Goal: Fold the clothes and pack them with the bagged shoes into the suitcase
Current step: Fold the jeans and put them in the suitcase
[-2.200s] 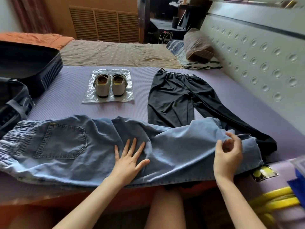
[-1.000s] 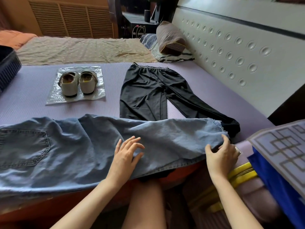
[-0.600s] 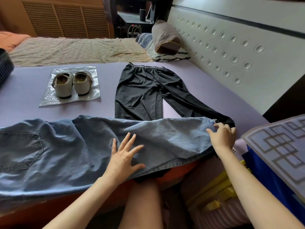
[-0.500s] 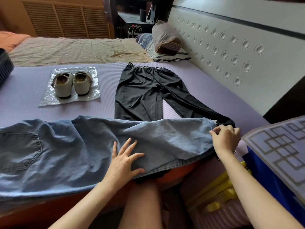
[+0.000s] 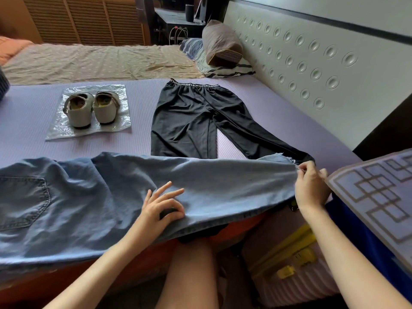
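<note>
Lower frame, bed's near edge | jeans [image 5: 200, 186] spread flat, lower edge overhanging | right hand [image 5: 311, 186] pinches the hem; left hand [image 5: 160, 206] on mid-leg, grip unclear | risk: hem overlaps black trousers [image 5: 191, 121] cuff, so folding may drag it; the overhang may slide off.

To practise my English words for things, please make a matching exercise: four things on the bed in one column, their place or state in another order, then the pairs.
1. jeans
2. black trousers
3. shoes
4. pillow

A. on a clear plastic bag
B. beside the headboard
C. hem pinched by the right hand
D. flat, leg ends under the jeans

Pairs: 1-C, 2-D, 3-A, 4-B
</note>
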Demonstrator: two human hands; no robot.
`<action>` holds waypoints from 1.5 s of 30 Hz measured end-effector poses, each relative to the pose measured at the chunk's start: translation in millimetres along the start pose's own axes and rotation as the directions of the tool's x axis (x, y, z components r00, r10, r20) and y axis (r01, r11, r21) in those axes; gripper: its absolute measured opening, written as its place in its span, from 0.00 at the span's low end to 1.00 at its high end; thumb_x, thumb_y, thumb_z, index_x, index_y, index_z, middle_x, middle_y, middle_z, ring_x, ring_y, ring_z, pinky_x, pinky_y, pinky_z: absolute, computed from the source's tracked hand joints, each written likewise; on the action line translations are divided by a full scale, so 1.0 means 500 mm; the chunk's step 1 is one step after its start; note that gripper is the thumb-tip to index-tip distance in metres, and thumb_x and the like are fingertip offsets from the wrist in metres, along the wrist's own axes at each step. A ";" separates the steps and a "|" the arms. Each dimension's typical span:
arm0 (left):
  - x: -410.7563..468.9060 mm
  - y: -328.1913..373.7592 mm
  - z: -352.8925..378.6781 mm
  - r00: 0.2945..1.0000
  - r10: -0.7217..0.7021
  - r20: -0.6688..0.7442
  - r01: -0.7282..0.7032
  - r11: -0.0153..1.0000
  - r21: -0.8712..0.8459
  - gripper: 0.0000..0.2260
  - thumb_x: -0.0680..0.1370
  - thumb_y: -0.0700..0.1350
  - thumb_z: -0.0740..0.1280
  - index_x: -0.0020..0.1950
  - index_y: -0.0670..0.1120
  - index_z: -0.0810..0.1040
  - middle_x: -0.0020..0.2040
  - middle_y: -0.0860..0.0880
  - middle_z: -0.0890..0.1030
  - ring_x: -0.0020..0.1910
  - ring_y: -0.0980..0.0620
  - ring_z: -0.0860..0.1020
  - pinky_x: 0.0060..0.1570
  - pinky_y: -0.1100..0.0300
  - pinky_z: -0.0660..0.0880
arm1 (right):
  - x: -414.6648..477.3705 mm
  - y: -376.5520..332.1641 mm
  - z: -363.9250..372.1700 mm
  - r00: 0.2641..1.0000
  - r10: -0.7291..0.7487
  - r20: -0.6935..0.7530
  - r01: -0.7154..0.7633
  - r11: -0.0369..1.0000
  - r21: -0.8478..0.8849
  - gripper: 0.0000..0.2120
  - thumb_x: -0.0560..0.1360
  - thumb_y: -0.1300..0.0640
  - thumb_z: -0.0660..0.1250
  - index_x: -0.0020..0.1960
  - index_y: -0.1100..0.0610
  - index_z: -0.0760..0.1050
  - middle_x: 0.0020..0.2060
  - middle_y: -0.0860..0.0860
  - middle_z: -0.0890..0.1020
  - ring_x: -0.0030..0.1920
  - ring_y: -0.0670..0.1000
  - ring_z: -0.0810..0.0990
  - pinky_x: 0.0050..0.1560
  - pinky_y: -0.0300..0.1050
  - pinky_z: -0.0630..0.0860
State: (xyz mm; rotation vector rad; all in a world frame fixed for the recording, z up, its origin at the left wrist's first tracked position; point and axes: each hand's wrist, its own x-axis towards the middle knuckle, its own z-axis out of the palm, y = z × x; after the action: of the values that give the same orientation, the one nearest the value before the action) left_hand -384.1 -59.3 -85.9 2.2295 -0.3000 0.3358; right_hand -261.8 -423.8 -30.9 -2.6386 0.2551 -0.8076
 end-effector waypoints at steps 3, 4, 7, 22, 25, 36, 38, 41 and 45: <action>-0.010 -0.020 -0.020 0.993 0.069 0.091 -0.080 0.989 0.128 0.12 0.74 0.69 0.55 0.46 0.67 0.75 0.67 0.69 0.69 0.74 0.61 0.55 0.71 0.39 0.50 | -0.013 0.015 0.019 0.991 -0.021 0.133 0.044 0.985 -0.169 0.04 0.76 0.66 0.64 0.49 0.63 0.76 0.47 0.61 0.81 0.50 0.62 0.74 0.42 0.51 0.67; -0.012 -0.025 -0.019 0.990 0.091 0.103 -0.109 0.976 0.188 0.13 0.75 0.69 0.54 0.47 0.66 0.75 0.68 0.65 0.69 0.75 0.59 0.54 0.71 0.37 0.50 | -0.016 0.015 0.022 0.988 -0.007 0.157 0.038 0.980 -0.196 0.05 0.75 0.66 0.64 0.50 0.63 0.77 0.49 0.62 0.81 0.51 0.63 0.73 0.46 0.52 0.68; -0.012 -0.009 -0.018 0.994 0.088 0.071 -0.103 0.964 0.245 0.15 0.76 0.67 0.53 0.54 0.64 0.74 0.71 0.61 0.67 0.75 0.58 0.54 0.72 0.37 0.48 | -0.017 0.000 0.017 0.990 0.030 0.137 -0.010 0.990 -0.142 0.10 0.72 0.66 0.65 0.54 0.63 0.76 0.54 0.63 0.77 0.55 0.63 0.71 0.49 0.54 0.70; 0.084 -0.003 -0.003 0.972 -0.220 0.088 0.126 0.793 0.596 0.40 0.66 0.74 0.29 0.76 0.58 0.44 0.75 0.52 0.40 0.74 0.55 0.35 0.69 0.46 0.32 | 0.136 -0.087 0.067 0.818 0.374 0.438 -0.391 0.919 -0.054 0.16 0.75 0.47 0.68 0.57 0.55 0.80 0.65 0.62 0.71 0.68 0.62 0.61 0.69 0.50 0.56; 0.081 -0.012 0.000 0.960 -0.254 0.117 0.131 0.778 0.614 0.41 0.63 0.73 0.23 0.74 0.61 0.40 0.75 0.53 0.37 0.73 0.55 0.33 0.68 0.47 0.29 | 0.161 -0.091 0.072 0.876 0.307 0.373 -0.326 0.945 -0.013 0.12 0.75 0.49 0.69 0.53 0.56 0.79 0.60 0.60 0.77 0.65 0.62 0.66 0.67 0.51 0.57; 0.073 -0.036 0.008 0.912 -0.333 0.239 0.105 0.753 0.649 0.40 0.60 0.74 0.20 0.71 0.65 0.33 0.74 0.55 0.31 0.73 0.55 0.30 0.69 0.40 0.32 | 0.159 -0.056 0.105 0.727 0.275 0.629 -0.232 0.961 -0.151 0.23 0.73 0.42 0.69 0.63 0.52 0.75 0.67 0.57 0.71 0.69 0.62 0.62 0.68 0.51 0.57; 0.071 -0.040 0.011 0.920 -0.319 0.227 0.107 0.763 0.638 0.39 0.62 0.74 0.22 0.72 0.64 0.35 0.75 0.55 0.33 0.73 0.55 0.31 0.69 0.41 0.31 | 0.161 -0.051 0.103 0.736 0.273 0.620 -0.224 0.962 -0.159 0.24 0.73 0.43 0.70 0.65 0.52 0.75 0.67 0.58 0.70 0.69 0.62 0.62 0.68 0.51 0.58; 0.067 -0.041 0.014 0.923 -0.317 0.220 0.110 0.763 0.636 0.39 0.63 0.74 0.22 0.73 0.64 0.37 0.75 0.55 0.33 0.73 0.57 0.31 0.68 0.42 0.30 | 0.162 -0.045 0.102 0.762 0.232 0.605 -0.281 0.960 -0.014 0.20 0.72 0.48 0.72 0.62 0.53 0.77 0.62 0.56 0.76 0.69 0.61 0.64 0.70 0.53 0.58; 0.067 -0.036 0.013 0.917 -0.328 0.227 0.113 0.760 0.640 0.40 0.62 0.74 0.21 0.72 0.64 0.35 0.74 0.55 0.32 0.72 0.57 0.30 0.68 0.43 0.28 | 0.158 -0.055 0.099 0.834 0.136 0.534 -0.255 0.954 0.156 0.14 0.73 0.51 0.71 0.55 0.57 0.78 0.55 0.55 0.80 0.61 0.58 0.74 0.67 0.49 0.61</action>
State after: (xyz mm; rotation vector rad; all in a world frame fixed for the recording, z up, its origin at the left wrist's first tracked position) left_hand -345.9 -56.7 -91.6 2.9484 -0.0891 -0.1026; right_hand -167.0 -405.7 -18.1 -2.4491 0.2639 -0.0314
